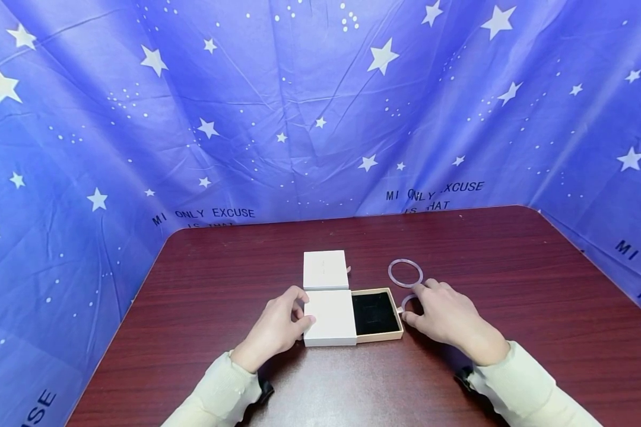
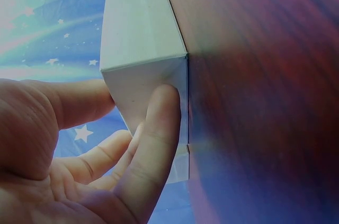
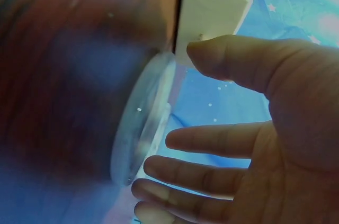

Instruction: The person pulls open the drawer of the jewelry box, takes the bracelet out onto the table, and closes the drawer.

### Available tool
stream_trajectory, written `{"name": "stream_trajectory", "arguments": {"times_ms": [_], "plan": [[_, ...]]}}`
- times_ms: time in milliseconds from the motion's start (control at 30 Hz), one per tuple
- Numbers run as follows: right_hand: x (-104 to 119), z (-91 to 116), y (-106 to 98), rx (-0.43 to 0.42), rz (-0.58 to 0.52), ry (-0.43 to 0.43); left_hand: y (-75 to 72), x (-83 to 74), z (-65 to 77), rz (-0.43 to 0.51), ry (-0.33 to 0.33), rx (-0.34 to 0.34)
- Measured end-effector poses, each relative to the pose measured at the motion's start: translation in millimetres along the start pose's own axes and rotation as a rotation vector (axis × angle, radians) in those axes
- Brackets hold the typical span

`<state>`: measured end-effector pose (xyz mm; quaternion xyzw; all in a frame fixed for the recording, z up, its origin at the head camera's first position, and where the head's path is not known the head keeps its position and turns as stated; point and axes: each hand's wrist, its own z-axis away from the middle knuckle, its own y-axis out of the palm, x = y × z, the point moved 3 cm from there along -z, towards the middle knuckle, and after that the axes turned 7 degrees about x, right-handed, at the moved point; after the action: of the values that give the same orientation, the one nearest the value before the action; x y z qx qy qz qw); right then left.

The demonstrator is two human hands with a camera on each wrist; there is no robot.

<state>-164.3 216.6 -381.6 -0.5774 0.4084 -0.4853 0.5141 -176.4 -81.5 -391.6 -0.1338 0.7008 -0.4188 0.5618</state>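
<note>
A white slide-out gift box (image 1: 329, 316) lies on the table, its drawer (image 1: 397, 320) pulled out to the right and showing a black insert (image 1: 375, 314). My left hand (image 1: 278, 323) grips the box's left end, thumb on top and a finger against the end face (image 2: 132, 97). My right hand (image 1: 448, 314) hovers at the drawer's right end, fingers spread and thumb close to the small tab (image 1: 400, 310); whether it touches is unclear. Beneath those fingers is a pale translucent bangle (image 3: 124, 150), partly hidden in the head view. A second lilac bangle (image 1: 390, 274) lies flat just behind.
A smaller-looking closed white box (image 1: 324, 269) with a tab on its right side sits directly behind the open one. The dark red wooden table (image 1: 235, 267) ends at a blue star-patterned curtain (image 1: 299, 118) at the back and sides.
</note>
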Motion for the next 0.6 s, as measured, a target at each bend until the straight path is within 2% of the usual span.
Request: {"name": "stream_trajectory", "arguments": {"times_ms": [233, 467, 600], "plan": [[1, 1, -4, -0.070, -0.016, -0.041, 0.2, 0.4, 0.6, 0.003, 0.005, -0.003], [6, 0, -7, -0.067, -0.068, -0.054, 0.0, 0.3, 0.0, -0.004, 0.011, -0.010], [10, 1, -8, -0.083, -0.067, -0.093, 0.1, 0.1, 0.0, -0.002, 0.008, -0.009]]}}
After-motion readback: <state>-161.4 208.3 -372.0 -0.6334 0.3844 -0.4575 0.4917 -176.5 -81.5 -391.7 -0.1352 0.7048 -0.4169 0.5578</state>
